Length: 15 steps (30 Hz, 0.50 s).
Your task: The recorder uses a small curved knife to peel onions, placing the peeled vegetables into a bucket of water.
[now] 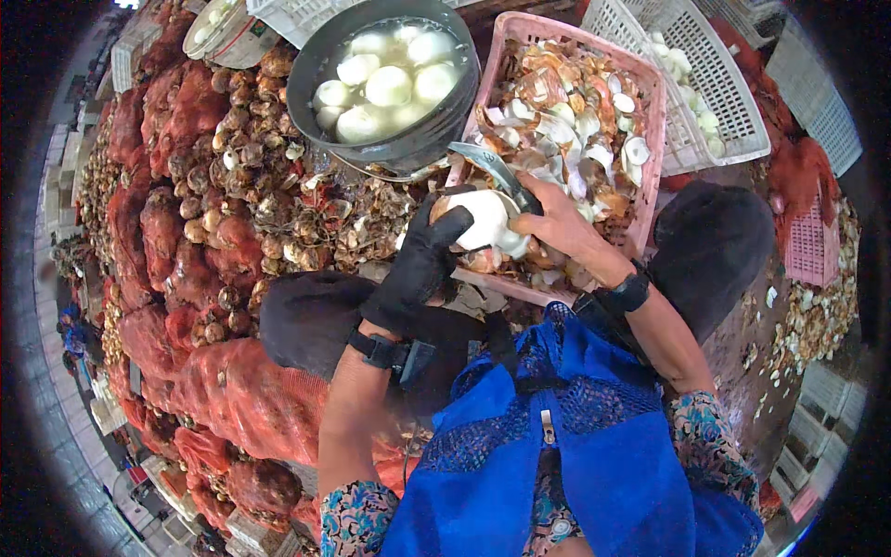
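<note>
My left hand (419, 265), in a black glove, is closed around a large onion (483, 219). White flesh shows over most of it, with brown skin left at the glove side and a loose pale layer by my right fingers. My bare right hand (571, 227) grips the dark handle of a knife (492, 167); its curved metal blade points up and left above the onion. Both hands are over the near left part of a pink crate (656, 121), which holds onion skins and peel (575, 116).
A dark bucket (422, 148) of peeled onions in water stands beyond my left hand. White baskets (733, 93) with peeled onions stand at the far right. Unpeeled onions (251, 139) and red mesh sacks (246, 395) are heaped to the left. A pink basket (810, 243) stands at the right.
</note>
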Tool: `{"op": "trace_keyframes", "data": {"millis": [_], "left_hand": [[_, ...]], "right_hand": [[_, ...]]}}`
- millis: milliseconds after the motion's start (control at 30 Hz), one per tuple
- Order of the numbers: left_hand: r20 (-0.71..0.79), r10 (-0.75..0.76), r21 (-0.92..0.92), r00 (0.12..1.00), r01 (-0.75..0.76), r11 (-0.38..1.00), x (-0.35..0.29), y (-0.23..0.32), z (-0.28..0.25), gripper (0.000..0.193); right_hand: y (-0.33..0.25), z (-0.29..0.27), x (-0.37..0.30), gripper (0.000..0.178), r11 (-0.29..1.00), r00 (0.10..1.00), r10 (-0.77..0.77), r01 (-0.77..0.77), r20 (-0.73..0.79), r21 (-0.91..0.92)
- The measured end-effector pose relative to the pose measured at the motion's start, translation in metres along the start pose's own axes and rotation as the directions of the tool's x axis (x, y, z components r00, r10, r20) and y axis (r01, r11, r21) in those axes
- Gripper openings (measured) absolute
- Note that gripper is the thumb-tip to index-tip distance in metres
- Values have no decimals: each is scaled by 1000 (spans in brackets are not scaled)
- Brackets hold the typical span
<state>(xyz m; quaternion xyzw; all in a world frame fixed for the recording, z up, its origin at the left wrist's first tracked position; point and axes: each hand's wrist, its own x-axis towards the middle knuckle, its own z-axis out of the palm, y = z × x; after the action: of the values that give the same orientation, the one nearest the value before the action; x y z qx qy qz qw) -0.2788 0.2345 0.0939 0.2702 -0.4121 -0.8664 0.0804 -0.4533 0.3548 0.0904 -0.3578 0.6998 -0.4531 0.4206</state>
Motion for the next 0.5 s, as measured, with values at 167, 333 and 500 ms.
{"op": "trace_keyframes", "data": {"millis": [167, 333, 500], "left_hand": [[12, 43, -100, 999, -41, 994, 2, -2, -4, 48], [20, 61, -286, 998, -52, 957, 1, 4, -1, 61], [-97, 84, -359, 992, -114, 927, 2, 3, -7, 65]], "right_hand": [[8, 6, 0, 68, 981, 987, -159, 154, -31, -122], [-1, -5, -7, 52, 964, 998, -39, 25, -47, -266], [-1, -17, -10, 41, 924, 991, 89, -119, -100, -363]]}}
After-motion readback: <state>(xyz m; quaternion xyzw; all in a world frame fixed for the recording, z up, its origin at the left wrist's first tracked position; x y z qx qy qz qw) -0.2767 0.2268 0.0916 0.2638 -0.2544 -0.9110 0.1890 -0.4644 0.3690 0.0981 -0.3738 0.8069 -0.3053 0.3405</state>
